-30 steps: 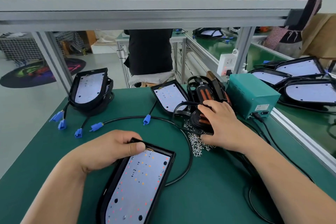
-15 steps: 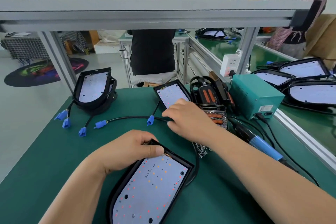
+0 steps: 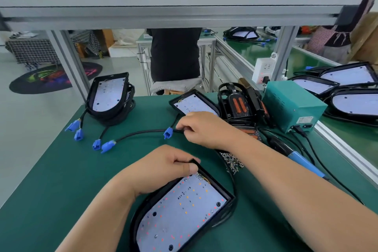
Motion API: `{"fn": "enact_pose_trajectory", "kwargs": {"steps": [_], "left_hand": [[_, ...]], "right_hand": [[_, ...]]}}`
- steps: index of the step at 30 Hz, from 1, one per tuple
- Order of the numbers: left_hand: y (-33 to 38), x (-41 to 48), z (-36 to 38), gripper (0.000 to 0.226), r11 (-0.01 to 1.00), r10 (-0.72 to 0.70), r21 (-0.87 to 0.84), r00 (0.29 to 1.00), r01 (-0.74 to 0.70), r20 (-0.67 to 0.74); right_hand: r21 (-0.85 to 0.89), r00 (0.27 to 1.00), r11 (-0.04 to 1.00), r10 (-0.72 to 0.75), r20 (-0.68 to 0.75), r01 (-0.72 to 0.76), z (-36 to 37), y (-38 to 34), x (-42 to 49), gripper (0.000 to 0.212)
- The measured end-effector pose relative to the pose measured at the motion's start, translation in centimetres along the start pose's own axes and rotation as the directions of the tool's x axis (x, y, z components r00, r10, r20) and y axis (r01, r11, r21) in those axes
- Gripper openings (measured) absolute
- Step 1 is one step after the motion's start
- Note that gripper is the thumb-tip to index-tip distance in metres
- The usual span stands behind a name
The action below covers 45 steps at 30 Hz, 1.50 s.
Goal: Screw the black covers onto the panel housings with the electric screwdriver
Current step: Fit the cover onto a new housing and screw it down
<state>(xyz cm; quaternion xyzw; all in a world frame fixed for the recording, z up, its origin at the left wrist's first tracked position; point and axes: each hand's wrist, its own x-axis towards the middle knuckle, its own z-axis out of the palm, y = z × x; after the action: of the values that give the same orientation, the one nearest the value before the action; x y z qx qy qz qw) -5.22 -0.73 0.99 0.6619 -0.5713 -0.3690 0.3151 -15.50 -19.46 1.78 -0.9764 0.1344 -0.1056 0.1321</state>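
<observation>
A black panel housing (image 3: 180, 215) with a white LED board lies at the near middle of the green table (image 3: 61, 180). My left hand (image 3: 161, 168) grips its far corner, thumb on the rim. My right hand (image 3: 202, 129) pinches a black cable (image 3: 141, 134) just right of its blue connector (image 3: 168, 132). Black covers with orange slots (image 3: 237, 104) are stacked behind my right hand. The electric screwdriver (image 3: 296, 157), black with a blue grip, lies on the table to the right. A pile of small screws (image 3: 233, 161) sits under my right forearm.
A second housing (image 3: 196, 104) lies behind my right hand, a third (image 3: 108, 94) stands at the far left with blue connectors (image 3: 75, 129). A teal power box (image 3: 292, 104) is at the right, with more housings (image 3: 356, 104) beyond the rail. Two people work at other benches.
My right hand left the stack of covers, swung left and took hold of the cable by the blue connector. My left hand kept its grip on the near housing, which shifted a little.
</observation>
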Motion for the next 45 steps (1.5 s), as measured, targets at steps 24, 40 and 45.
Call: {"fn": "enact_pose_trajectory", "kwargs": {"steps": [24,40,45], "left_hand": [[-2.8,-0.1,-3.7,0.041,0.845,-0.248,0.248,0.758,0.474,-0.603],[-0.9,-0.8,-2.6,0.047,0.943,-0.266,0.183,0.961,0.276,-0.078],[-0.4,-1.3,-2.9,0.034,0.932,-0.283,0.245,0.959,0.268,0.026]], "right_hand": [[-0.13,0.998,0.99,-0.055,0.035,0.059,1.8,-0.4,0.0,0.043],[0.058,0.983,0.993,0.111,-0.15,-0.103,0.1,-0.8,-0.6,0.026],[-0.144,0.967,0.964,0.239,0.09,-0.225,-4.8,4.2,-9.0,0.071]]}}
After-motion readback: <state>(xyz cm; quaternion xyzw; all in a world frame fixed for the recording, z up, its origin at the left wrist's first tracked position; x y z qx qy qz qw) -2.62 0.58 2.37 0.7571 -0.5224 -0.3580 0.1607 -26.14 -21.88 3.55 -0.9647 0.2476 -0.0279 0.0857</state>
